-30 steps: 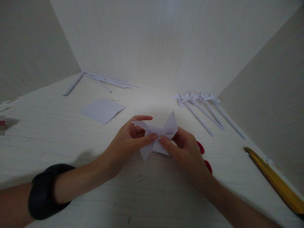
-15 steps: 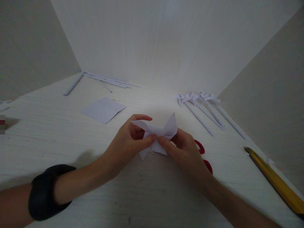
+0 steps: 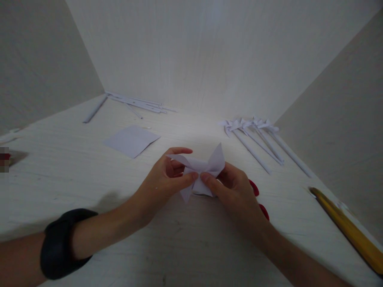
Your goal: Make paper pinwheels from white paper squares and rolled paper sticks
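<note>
A white paper pinwheel head (image 3: 216, 158), its blades curled and pointed, is held between both my hands above the white table. My left hand (image 3: 163, 175) is closed on its left side, with the thumb pressed near the middle. From the right, my right hand (image 3: 231, 183) pinches it, thumb tip close to the other thumb. Fingers behind the paper are partly hidden. Under and beside my right hand lie scissors with red handles (image 3: 254, 187), mostly covered by the hand.
A square paper sheet (image 3: 131, 141) lies left of my hands. Thin paper sticks (image 3: 137, 102) and a thicker roll (image 3: 95, 109) rest at the back left. Several paper pinwheels on sticks (image 3: 253, 139) lie at the back right. A yellow-handled tool (image 3: 344, 225) is along the right wall.
Both hands keep their grip on the pinwheel head, and its lower tip has shifted slightly. The whole view has moved a little.
</note>
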Demonstrator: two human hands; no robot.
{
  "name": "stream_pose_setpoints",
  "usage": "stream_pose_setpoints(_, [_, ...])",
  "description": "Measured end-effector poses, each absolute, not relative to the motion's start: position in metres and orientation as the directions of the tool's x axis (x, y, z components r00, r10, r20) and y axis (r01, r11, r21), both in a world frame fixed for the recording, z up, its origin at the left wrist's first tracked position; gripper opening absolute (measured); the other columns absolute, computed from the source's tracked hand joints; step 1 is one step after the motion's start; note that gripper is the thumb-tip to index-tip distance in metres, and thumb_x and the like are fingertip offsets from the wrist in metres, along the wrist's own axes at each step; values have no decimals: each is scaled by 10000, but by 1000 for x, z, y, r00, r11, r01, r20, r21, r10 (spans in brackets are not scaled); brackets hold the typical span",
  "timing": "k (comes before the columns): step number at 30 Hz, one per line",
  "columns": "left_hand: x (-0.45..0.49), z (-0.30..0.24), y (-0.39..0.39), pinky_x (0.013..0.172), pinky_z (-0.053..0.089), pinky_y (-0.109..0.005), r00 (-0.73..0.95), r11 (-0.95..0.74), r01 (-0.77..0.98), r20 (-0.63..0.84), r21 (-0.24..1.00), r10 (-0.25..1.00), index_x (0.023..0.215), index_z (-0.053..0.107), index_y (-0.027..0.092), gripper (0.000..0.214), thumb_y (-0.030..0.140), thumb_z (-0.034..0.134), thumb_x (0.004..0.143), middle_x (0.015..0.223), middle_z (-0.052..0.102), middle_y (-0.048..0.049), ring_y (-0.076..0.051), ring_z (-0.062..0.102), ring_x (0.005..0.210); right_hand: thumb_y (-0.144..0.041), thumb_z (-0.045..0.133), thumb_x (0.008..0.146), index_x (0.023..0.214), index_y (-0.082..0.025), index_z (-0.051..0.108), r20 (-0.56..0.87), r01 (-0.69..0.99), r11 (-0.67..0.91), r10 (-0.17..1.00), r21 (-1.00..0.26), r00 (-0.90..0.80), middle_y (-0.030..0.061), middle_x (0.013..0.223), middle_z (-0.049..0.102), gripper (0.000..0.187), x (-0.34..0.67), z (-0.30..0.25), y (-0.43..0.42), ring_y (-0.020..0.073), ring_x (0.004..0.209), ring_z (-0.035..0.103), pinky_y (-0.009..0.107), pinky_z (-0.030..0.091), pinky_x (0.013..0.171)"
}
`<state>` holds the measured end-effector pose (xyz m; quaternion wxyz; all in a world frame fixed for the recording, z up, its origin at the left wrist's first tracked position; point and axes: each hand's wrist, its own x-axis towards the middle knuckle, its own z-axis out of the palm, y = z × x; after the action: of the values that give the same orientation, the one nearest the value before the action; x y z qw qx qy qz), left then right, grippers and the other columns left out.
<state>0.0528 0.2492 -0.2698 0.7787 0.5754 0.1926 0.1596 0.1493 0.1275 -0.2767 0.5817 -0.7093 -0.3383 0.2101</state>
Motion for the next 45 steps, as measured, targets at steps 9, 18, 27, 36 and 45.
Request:
stream_pose_setpoints(9, [54,-271,252,699,466,-291,889,371,13,-180,929,421,1118,474,188,519,190,741,673,815,713,-21,-177,666,740,-337,615,742,857,-163,651,87,240,-116,715,-964,694,83,832,695,211,148,-275,128,212,768,639,359,524,716])
stream_pose_setpoints(18, [59,-280,254,680,458,-253,906,421,-56,-131,905,403,1038,447,174,503,164,759,644,786,705,-16,-132,645,694,-410,567,730,837,-157,636,61,292,-197,726,-936,685,108,829,691,284,152,-276,129,251,776,645,392,518,725])
stream_pose_setpoints(27, [62,-283,256,647,457,-255,890,390,-77,-113,917,441,968,433,175,476,168,748,611,752,680,-12,-130,627,653,-415,542,797,799,-174,613,194,472,-188,737,-861,647,72,794,675,251,168,-268,128,205,738,627,326,512,683])
stream_pose_setpoints(36, [69,-298,259,653,470,-270,861,353,-104,-93,930,500,853,486,177,350,94,681,575,723,651,-4,-147,622,672,-225,496,851,891,-144,671,326,878,-206,872,-431,364,96,925,708,197,201,-199,253,162,851,647,263,487,758])
stream_pose_setpoints(45, [70,-303,258,743,502,-289,861,280,-257,87,925,501,928,563,168,353,110,719,618,921,689,-72,-204,658,857,-29,412,862,1125,-66,622,-15,975,-222,975,17,222,242,1178,613,339,157,-246,377,299,1094,599,393,484,835])
